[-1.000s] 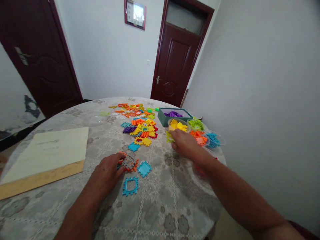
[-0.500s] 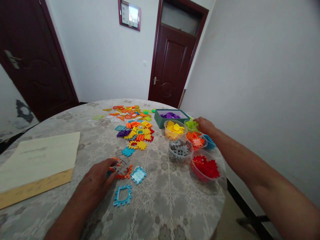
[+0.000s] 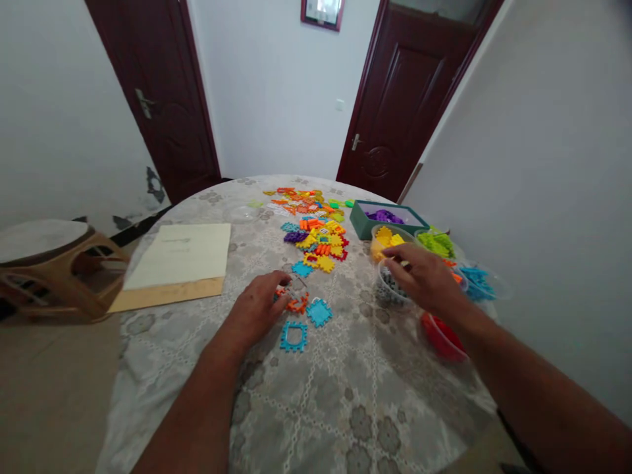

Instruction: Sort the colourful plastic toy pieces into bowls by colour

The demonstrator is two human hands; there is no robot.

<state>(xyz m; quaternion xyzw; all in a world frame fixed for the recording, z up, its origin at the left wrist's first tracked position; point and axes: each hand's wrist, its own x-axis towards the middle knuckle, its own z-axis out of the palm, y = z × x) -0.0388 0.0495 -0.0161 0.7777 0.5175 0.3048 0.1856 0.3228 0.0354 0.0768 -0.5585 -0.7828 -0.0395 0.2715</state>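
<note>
My left hand [image 3: 257, 308] rests on the round table [image 3: 316, 395], fingers curled on a small joined piece of grey and orange tiles [image 3: 295, 296]. Just right of it lie a blue solid tile [image 3: 318, 311] and a blue frame tile [image 3: 293, 336]. My right hand [image 3: 422, 280] hovers over the bowl of grey pieces [image 3: 388, 291], fingers bent down; what they pinch, if anything, is hidden. Around it stand bowls of yellow pieces [image 3: 388, 238], green pieces [image 3: 437, 243], blue pieces [image 3: 476, 278] and red pieces [image 3: 439, 332].
A pile of mixed coloured tiles [image 3: 316, 230] lies at the table's far middle, beside a green box with purple pieces [image 3: 388, 216]. A pale sheet on a brown board [image 3: 180, 263] lies at the left. A wooden stool [image 3: 54, 263] stands left of the table. Two dark doors are behind.
My right hand came back from the green bowl at the far right to above the grey bowl. The camera swung left and down. My left hand stayed on the grey and orange piece.
</note>
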